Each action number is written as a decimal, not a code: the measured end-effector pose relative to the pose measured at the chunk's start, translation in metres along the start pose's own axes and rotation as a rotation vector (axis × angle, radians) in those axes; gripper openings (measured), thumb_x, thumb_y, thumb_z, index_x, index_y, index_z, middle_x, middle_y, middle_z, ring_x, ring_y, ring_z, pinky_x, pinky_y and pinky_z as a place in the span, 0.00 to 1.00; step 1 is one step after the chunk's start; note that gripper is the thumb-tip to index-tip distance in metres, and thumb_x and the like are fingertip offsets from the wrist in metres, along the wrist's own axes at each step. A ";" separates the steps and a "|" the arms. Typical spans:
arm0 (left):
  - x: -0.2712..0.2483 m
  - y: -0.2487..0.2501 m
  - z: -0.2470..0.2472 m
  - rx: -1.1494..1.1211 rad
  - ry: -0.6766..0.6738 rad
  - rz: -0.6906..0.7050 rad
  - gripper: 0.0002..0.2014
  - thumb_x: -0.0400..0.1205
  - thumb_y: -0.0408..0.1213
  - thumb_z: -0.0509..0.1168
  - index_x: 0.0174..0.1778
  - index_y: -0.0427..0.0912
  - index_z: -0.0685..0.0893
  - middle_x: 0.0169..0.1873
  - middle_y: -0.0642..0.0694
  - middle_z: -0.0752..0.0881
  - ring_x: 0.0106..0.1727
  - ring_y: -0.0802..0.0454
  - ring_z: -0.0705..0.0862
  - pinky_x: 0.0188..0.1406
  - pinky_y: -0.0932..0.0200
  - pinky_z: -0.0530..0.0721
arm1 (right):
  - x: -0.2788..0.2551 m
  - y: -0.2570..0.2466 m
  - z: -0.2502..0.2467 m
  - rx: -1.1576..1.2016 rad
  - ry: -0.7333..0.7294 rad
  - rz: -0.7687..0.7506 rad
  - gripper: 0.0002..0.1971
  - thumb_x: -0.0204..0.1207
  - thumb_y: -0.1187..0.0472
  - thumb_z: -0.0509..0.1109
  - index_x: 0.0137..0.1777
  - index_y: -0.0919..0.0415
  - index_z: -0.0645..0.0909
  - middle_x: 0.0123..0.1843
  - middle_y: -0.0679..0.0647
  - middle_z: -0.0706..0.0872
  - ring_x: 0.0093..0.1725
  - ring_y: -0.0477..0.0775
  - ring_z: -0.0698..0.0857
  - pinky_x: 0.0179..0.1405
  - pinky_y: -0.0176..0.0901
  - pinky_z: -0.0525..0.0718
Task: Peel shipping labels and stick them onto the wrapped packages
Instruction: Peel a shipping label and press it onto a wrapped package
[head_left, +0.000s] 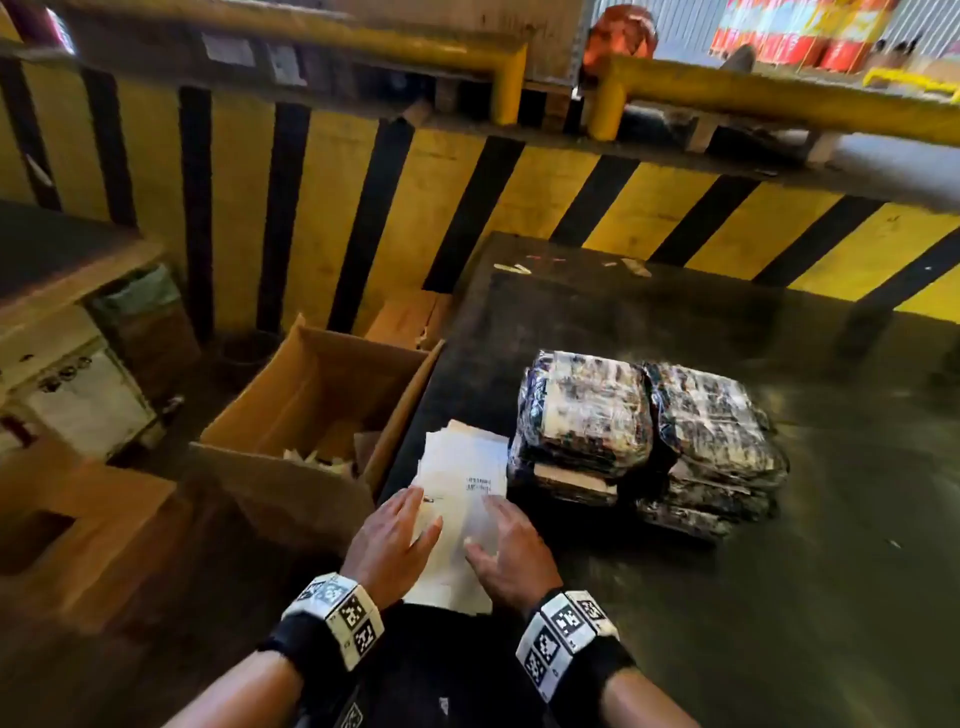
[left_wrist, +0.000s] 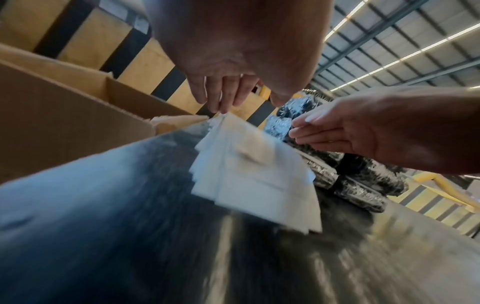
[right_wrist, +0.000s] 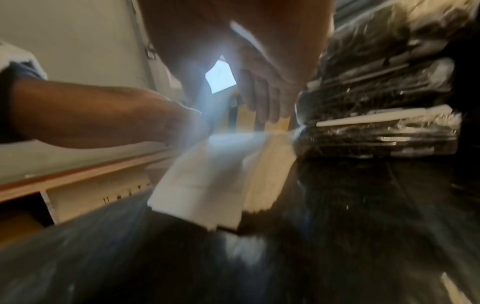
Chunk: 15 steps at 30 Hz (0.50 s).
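— Both hands had their fingers out nearly straight, holding nothing. The left hand (head_left: 390, 540) lay with its fingers spread over the left part of the stack of labels (head_left: 464, 499), and the right hand (head_left: 511, 551) hovered flat at the stack's right side, its fingers close together.

— Were the fingers touching the paper?

— The left wrist view showed the left fingertips (left_wrist: 221, 107) down on the far end of the stack. For the right hand, neither view made it plain whether skin met paper; the right wrist picture was heavily blurred.

— And where did the stack lie?

— On the dark table (head_left: 779, 597), close to its left edge and toward the near end, the sheets fanned unevenly so that their corners stuck out. Some black print showed on the top sheet.

— The packages?

— The wrapped packages (head_left: 644, 436) stood in two low piles side by side, just to the right of the labels' far end, nearer the middle of the table. Their shiny film showed dark patterned contents.

— Anything off the table?

— An open cardboard box (head_left: 317, 415) sat against the table's left edge, with pale paper scraps in its bottom. Behind the table's far edge ran a yellow-and-black striped barrier (head_left: 415, 208) with a yellow rail above it.
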<state>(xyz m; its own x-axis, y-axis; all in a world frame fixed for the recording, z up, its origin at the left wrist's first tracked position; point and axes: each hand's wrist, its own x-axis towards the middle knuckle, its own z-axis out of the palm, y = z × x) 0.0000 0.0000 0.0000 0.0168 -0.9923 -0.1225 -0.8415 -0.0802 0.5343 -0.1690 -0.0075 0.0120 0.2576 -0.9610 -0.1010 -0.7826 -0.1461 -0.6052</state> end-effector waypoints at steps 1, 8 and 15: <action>-0.001 -0.003 0.002 -0.005 -0.021 -0.015 0.30 0.86 0.53 0.52 0.82 0.45 0.57 0.82 0.48 0.60 0.81 0.53 0.61 0.79 0.57 0.60 | 0.001 0.000 0.003 -0.031 -0.015 -0.009 0.32 0.79 0.52 0.64 0.80 0.62 0.61 0.82 0.54 0.64 0.81 0.50 0.61 0.73 0.27 0.50; 0.002 -0.016 0.014 -0.083 0.108 -0.007 0.24 0.84 0.45 0.60 0.75 0.40 0.70 0.70 0.43 0.77 0.68 0.48 0.75 0.66 0.55 0.74 | 0.001 0.002 0.022 -0.142 -0.032 -0.032 0.29 0.80 0.50 0.61 0.79 0.60 0.62 0.85 0.54 0.55 0.84 0.51 0.53 0.78 0.35 0.49; 0.015 -0.021 0.013 -0.213 0.196 -0.134 0.09 0.77 0.43 0.71 0.48 0.44 0.80 0.45 0.50 0.83 0.46 0.53 0.81 0.45 0.58 0.82 | -0.005 0.002 0.021 -0.106 -0.074 -0.023 0.27 0.81 0.50 0.61 0.78 0.60 0.66 0.85 0.53 0.53 0.84 0.51 0.52 0.78 0.36 0.49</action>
<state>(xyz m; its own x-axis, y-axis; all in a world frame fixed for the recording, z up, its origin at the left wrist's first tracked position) 0.0110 -0.0122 -0.0238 0.2414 -0.9691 -0.0514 -0.6930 -0.2093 0.6899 -0.1602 0.0015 -0.0055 0.3143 -0.9377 -0.1479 -0.8302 -0.1960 -0.5219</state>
